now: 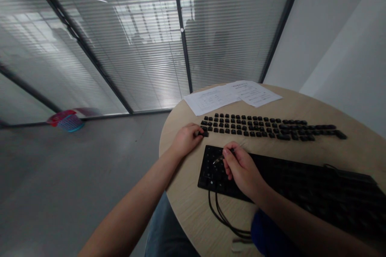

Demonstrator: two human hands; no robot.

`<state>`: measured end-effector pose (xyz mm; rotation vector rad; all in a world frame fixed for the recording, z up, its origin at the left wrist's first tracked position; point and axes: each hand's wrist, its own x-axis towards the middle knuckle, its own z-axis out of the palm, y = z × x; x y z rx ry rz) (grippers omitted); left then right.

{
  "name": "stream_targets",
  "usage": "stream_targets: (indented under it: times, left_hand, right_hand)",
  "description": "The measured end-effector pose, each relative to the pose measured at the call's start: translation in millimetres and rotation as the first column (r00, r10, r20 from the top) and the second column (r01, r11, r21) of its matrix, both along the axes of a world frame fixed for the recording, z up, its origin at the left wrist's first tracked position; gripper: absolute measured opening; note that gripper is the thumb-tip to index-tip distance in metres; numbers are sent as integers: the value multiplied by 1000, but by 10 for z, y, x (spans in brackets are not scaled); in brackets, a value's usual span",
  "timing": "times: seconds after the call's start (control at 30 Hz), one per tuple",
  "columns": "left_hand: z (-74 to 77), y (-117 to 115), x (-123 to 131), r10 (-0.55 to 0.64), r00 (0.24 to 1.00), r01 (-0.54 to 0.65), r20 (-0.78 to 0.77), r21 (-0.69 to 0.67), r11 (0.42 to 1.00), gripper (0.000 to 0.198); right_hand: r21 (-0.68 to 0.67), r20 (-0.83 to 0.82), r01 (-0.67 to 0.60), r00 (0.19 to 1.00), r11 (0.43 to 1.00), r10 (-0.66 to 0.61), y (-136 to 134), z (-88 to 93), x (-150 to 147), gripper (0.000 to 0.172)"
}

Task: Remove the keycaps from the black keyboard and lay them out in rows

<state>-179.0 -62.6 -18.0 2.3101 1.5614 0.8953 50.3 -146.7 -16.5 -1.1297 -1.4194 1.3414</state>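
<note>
My left hand (pixel 188 139) rests on the table at the near end of several rows of black keycaps (pixel 238 124). Its fingertips pinch a keycap (pixel 204 133) at the end of the closest row. Over the left end of a black keyboard (pixel 208 174), my right hand (pixel 239 164) is closed around a small tool with shiny wire ends, a keycap puller (pixel 218 160). The wire ends point down at the keys; whether they touch a key I cannot tell. My right hand and forearm hide part of the keyboard.
Printed papers (pixel 211 98) lie at the back of the round wooden table (pixel 181 174). Black cables (pixel 221 219) loop by its front edge, near a blue object (pixel 265 233). A red and blue basket (pixel 70 122) stands on the floor. Blinds-lined glass panels (pixel 150 60) rise behind.
</note>
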Motion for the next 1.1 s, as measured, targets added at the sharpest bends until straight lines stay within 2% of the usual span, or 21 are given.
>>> stream_targets:
  times: [0.17,0.47,0.8,0.97,1.1]
  left_hand:
    - [27,-18,5,47,999,-47,-25,3,999,16]
    - [-40,35,-1,38,997,-40,-74,-21,999,18]
    - [-38,31,-5,50,996,-51,-80,-11,999,18]
    - [-20,19,-31,94,995,-95,13,31,995,17]
    - [48,9,-45,137,986,-147,99,100,984,18]
  right_hand:
    - [-4,-4,4,1000,1000,-4,-3,-3,-8,33]
    - [-9,9,4,1000,1000,-4,-8,12,-5,33]
    - [3,6,-2,1000,1000,2,4,-21,7,34]
    - [12,12,-10,1000,1000,10,-5,-11,6,34]
    - [17,15,1,1000,1000,-1,-12,23,3,34]
